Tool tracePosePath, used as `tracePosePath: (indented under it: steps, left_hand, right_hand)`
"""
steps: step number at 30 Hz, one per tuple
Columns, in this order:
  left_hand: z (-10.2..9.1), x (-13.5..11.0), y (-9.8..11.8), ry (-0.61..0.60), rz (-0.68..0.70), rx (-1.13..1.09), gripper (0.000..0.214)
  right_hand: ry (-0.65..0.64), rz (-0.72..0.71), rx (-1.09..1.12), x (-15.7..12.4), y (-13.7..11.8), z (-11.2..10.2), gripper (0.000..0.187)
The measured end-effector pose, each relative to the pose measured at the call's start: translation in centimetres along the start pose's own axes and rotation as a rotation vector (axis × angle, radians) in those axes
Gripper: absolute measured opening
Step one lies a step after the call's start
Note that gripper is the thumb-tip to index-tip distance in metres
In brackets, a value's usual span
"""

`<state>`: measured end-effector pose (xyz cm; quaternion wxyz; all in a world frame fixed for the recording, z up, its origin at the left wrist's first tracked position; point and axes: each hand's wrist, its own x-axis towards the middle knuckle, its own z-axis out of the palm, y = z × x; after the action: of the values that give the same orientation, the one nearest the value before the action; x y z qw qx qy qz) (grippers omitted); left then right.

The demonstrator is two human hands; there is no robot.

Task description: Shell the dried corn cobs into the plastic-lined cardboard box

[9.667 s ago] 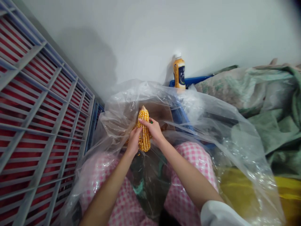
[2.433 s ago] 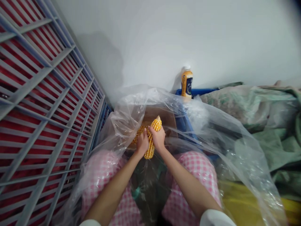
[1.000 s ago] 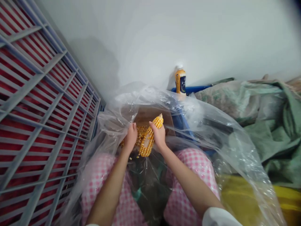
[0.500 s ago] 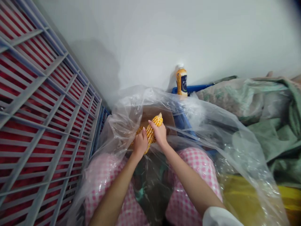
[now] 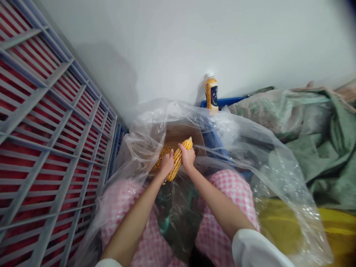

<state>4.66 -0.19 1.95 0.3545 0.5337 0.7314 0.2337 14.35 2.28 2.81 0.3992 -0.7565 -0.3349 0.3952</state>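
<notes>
A yellow corn cob [image 5: 178, 161] is tilted with its tip up and to the right, above a cardboard box [image 5: 178, 134] lined by clear plastic. My left hand [image 5: 166, 165] is wrapped round the cob's lower half. My right hand [image 5: 187, 157] grips its upper half, fingers closed just below the tip. Loose yellow kernels [image 5: 162, 154] lie heaped in the box behind my left hand. Both hands touch the cob and nearly touch each other.
A clear plastic sheet [image 5: 250, 155] drapes over my pink checked lap [image 5: 230, 193] and the box. A blue-grey grid with red behind it [image 5: 50, 141] stands at left. An orange bottle [image 5: 211, 92] stands by the white wall. Green sacks [image 5: 314, 129] pile at right, something yellow [image 5: 333, 230] below them.
One second ago my left hand was off the cob, over the kernels. It came back and closed round the lower half. The cob stays tilted in my right hand.
</notes>
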Motion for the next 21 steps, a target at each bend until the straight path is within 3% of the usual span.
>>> tracePosePath:
  steps: [5,10,21]
  left_hand:
    - [-0.4,0.6,1.0,-0.028,-0.005,-0.015,0.063]
    - [0.2,0.6,2.1,0.059,0.012,0.057,0.075]
    - [0.9,1.4,0.6,0.041,0.043,0.022,0.067]
  right_hand:
    - [-0.031,-0.026,0.021,-0.3,-0.3,0.1,0.044]
    - [-0.011,-0.058,0.012,-0.7,-1.2,-0.2,0.043]
    - [-0.017,-0.048,-0.034,-1.0,-0.7,0.0,0.041]
